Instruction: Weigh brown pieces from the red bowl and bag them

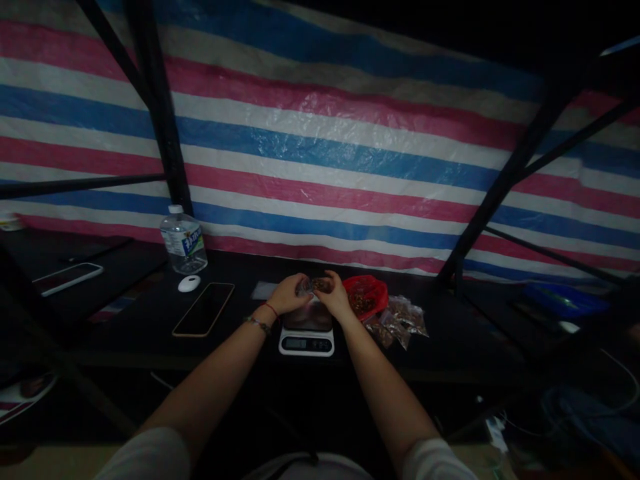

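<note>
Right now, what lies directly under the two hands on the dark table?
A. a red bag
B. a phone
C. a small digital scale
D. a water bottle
C: the left hand and right hand hold a small clear packet above the digital scale.

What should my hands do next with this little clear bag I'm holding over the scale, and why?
Probably lower the small clear bag onto the scale. Both the left hand and right hand pinch it just above the platform, and similar filled bags lie beside the red bag, so weighing looks likely. The display is too dim to read.
</note>
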Tool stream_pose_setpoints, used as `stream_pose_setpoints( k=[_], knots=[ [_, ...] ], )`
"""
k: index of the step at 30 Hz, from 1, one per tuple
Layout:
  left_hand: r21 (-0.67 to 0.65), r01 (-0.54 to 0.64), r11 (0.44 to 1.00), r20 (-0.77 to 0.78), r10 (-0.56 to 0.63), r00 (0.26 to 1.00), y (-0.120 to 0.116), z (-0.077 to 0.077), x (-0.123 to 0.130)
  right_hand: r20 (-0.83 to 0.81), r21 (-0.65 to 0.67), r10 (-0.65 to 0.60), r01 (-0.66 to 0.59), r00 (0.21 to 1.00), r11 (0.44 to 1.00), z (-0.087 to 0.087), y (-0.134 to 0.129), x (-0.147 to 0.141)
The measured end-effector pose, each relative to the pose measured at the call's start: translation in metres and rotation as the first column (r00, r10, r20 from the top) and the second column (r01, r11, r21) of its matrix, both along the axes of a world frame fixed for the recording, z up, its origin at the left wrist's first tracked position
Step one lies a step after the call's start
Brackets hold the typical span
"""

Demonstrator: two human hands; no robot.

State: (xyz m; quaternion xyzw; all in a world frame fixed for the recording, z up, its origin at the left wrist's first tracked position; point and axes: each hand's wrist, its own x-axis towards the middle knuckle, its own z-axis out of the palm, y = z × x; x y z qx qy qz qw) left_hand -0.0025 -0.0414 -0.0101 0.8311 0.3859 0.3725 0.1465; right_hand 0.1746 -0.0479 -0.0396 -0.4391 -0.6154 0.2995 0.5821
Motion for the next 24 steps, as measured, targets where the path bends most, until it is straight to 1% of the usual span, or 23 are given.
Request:
stream_pose_setpoints(
  k=[3,5,8,12,15,17,20,22,24],
  knots=[
    [-0.011,0.024,1.0,0.049,-0.023,0.999,-0.001,-0.013,0.002,-0.05,0.012,0.002,-0.002,0.999,1.0,-0.005,-0.003,-0.003],
    [-0.046,0.016,0.999,0.078,-0.012,0.997,-0.003,-0.02,0.0,-0.064,0.012,0.021,-0.02,0.998,1.0,-0.007,-0.006,-0.004],
    [-0.091,-0.006,0.996,0.114,0.016,0.993,-0.004,-0.025,-0.004,-0.025,0.047,0.07,-0.069,0.997,0.997,-0.004,-0.01,-0.004],
    [-0.118,-0.02,0.993,0.174,0.041,0.984,-0.003,-0.028,-0.006,0.219,0.153,0.055,-0.09,0.974,0.984,0.011,-0.011,-0.003],
    [-0.15,-0.025,0.988,0.212,0.057,0.975,-0.002,-0.03,-0.006,0.347,0.196,0.065,-0.139,0.936,0.971,0.025,-0.009,-0.005],
    [-0.16,-0.027,0.987,0.246,0.067,0.967,-0.001,-0.031,-0.007,0.399,0.2,0.087,-0.179,0.913,0.963,0.033,-0.007,-0.008],
    [-0.17,-0.026,0.985,0.3,0.077,0.951,0.001,-0.033,-0.007,0.462,0.169,0.11,-0.209,0.88,0.963,0.043,-0.005,-0.016],
    [-0.194,-0.012,0.981,0.352,0.081,0.932,0.004,-0.035,-0.007,0.467,0.154,0.119,-0.214,0.876,0.965,0.047,-0.004,-0.022],
    [-0.217,0.009,0.976,0.421,0.085,0.903,0.007,-0.039,-0.007,0.424,0.156,0.129,-0.213,0.896,0.965,0.05,-0.003,-0.025]
  ],
)
